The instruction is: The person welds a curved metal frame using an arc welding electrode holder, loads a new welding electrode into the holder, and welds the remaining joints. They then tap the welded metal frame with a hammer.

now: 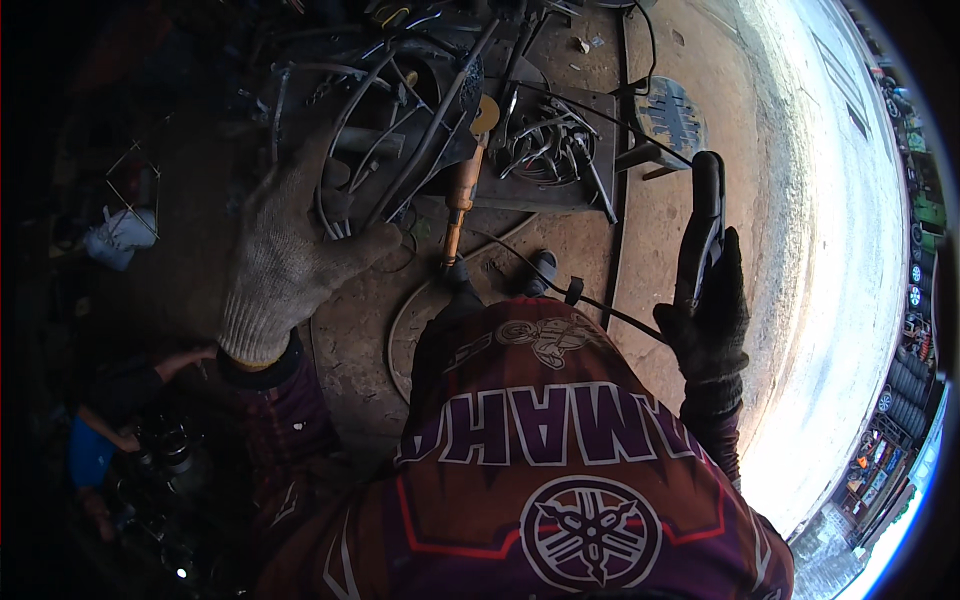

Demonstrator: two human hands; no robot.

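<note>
My left hand wears a pale knit glove. Its fingers curl at the curved metal tube of a dark tubular frame, while the thumb points out to the right; darkness hides part of the grip. In my gloved right hand is a black welding electrode holder, held upright. From its top a thin dark rod slants left toward the workbench. A black cable runs up to this hand from the left. Between the hands, an orange angle grinder with a yellow disc leans at the bench.
Loose metal tools lie heaped on the workbench. A worn blue stool stands beyond at the right. Hose loops and cables cross the floor near my feet. Another person's arm reaches among dark machine parts at the lower left.
</note>
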